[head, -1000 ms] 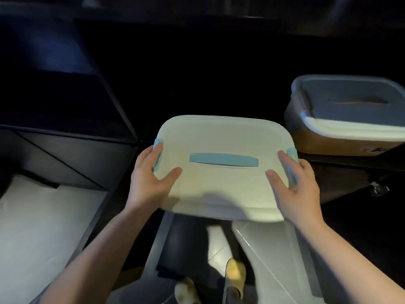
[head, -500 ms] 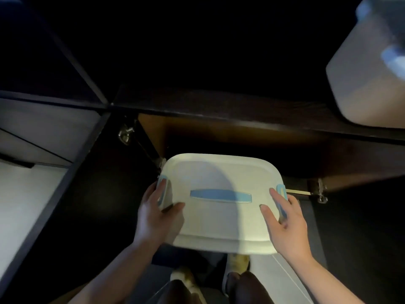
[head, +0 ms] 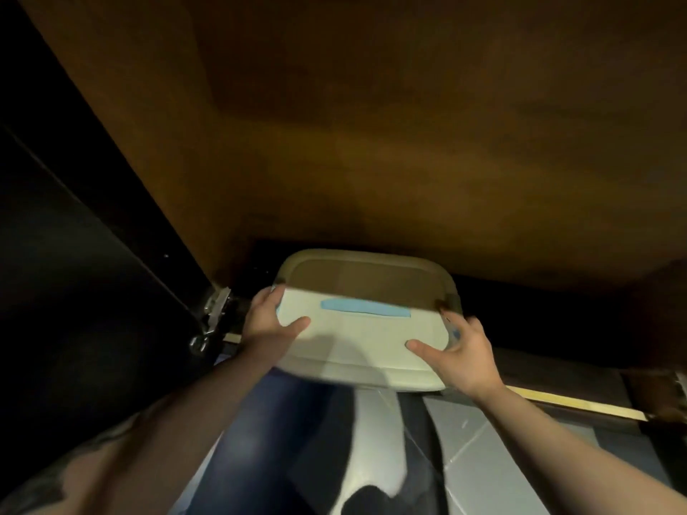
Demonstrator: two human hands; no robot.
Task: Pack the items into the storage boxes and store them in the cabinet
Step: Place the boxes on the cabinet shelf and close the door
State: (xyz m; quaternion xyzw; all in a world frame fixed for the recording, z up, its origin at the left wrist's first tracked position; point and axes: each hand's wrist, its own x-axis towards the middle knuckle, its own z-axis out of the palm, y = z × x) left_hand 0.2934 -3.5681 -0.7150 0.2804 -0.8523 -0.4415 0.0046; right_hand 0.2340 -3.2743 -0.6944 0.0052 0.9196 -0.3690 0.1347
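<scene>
the box (head: 362, 328) sat half inside the cabinet (head: 371, 143), its far part in shadow under the brown panel, near edge sticking out over the floor (head: 490, 451). pale lid w/ a blue handle strip (head: 365, 307) across the middle. left hand (head: 268, 318) held the box's left side: thumb lay flat on the lid, other fingers wrapped round the edge by the blue clip, tips partly hidden. right hand (head: 461, 353) was at the right side, thumb flat on the lid, fingers spread wide and fairly straight against the side near the right clip; couldn't tell if they gripped or just pressed, that bit was blurred. a metal hinge (head: 212, 317) showed just left of the box, on the dark door (head: 74, 291). a pale wood strip (head: 580, 403) ran along the cabinet's bottom edge on the right. person's legs were visible below the box.
</scene>
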